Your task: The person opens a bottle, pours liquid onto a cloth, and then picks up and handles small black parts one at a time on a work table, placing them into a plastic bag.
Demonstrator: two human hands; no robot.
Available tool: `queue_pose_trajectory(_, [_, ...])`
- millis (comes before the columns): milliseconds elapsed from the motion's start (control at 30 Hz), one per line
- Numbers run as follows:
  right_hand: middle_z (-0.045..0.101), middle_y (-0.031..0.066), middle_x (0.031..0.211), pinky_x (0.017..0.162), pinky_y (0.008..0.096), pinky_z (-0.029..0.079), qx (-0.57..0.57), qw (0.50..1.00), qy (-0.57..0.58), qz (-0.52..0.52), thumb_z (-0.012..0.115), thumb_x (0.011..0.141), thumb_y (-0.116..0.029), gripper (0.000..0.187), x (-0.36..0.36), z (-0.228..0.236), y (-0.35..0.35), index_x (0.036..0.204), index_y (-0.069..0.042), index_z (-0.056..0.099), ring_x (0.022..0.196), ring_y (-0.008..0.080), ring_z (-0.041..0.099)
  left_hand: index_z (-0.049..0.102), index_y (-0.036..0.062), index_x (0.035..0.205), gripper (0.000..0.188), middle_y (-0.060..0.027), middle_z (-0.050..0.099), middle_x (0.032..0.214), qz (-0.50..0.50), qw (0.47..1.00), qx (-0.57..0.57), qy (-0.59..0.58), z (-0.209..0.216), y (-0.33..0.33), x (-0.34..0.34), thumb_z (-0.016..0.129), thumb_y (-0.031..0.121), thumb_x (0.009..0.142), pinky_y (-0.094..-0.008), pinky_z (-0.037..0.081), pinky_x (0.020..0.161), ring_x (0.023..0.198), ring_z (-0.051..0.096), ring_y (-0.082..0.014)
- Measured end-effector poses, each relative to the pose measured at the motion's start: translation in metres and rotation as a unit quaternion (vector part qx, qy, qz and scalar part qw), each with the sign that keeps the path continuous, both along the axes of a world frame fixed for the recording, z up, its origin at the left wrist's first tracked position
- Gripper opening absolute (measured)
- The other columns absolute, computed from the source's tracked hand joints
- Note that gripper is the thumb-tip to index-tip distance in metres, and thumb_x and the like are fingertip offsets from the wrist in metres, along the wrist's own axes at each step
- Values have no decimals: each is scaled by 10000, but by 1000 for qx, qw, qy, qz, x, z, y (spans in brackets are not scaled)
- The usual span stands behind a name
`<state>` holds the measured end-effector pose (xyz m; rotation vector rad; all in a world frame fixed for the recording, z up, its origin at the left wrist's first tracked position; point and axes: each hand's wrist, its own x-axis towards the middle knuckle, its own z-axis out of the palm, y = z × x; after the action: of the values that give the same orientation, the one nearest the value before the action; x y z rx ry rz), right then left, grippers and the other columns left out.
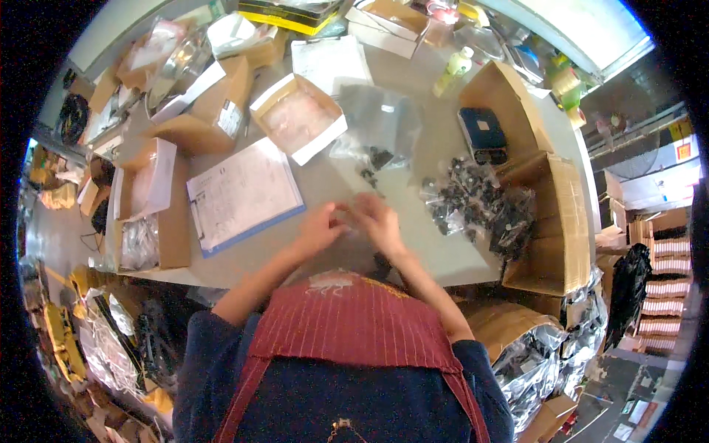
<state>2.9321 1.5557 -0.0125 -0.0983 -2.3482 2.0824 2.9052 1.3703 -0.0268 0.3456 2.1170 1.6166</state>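
Note:
My left hand [319,227] and my right hand [379,220] meet close together over the grey table [443,251], just in front of my red striped apron. Both pinch a small clear plastic bag [351,215] between their fingertips; what is inside it is too small to tell. A few small black parts [373,168] lie loose on the table just beyond my hands, by a grey plastic bag [380,122]. To the right sits a heap of clear bags of black parts [473,199].
A clipboard with a printed sheet [242,193] lies to the left. An open white box [299,118] stands behind it. Cardboard boxes [550,236] line the right edge, one holding a dark blue device [482,134]. More boxes [151,207] crowd the left; silver bags [532,362] lie below right.

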Motion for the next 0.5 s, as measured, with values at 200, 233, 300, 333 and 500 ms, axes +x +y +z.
queue_pose_trajectory(200, [660,149,1075,841,432,516,393,905,162,-35,578,845,-59,255,-58,-12,62,1093,-53,640,988,382,625,693,91,1092,245,-85,681,856,-31,995,-85,44,5,9,-10,631,135,860,-333,499,685,751,635,-180])
queue_pose_trajectory(233, [644,148,1095,859,447,506,397,904,160,-17,587,805,-52,285,-61,-16,66,1083,-65,651,1021,378,607,716,66,1013,215,-114,699,838,-34,993,-79,80,7,10,-10,644,184,849,-356,489,675,700,633,-200])
queue_pose_trajectory(300, [628,148,1114,876,462,496,398,903,161,3,596,765,-44,317,-58,-22,57,1073,-77,661,1055,374,588,720,68,994,211,-118,698,847,-31,991,-96,85,-13,-5,-7,641,201,849,-361,490,677,718,638,-210])
queue_pose_trajectory(333, [630,149,1098,873,464,495,406,902,147,25,605,740,-46,323,-52,-24,54,1057,-75,664,1041,378,589,723,71,976,211,-123,697,856,-32,989,-111,90,-24,-14,-5,638,218,850,-366,491,679,736,644,-220])
queue_pose_trajectory(500, [655,155,983,815,441,502,428,894,130,10,531,683,53,328,-28,-62,41,950,-63,684,927,373,613,704,73,953,205,-138,687,853,-13,984,-149,101,-43,-49,10,646,242,853,-394,491,702,770,645,-266])
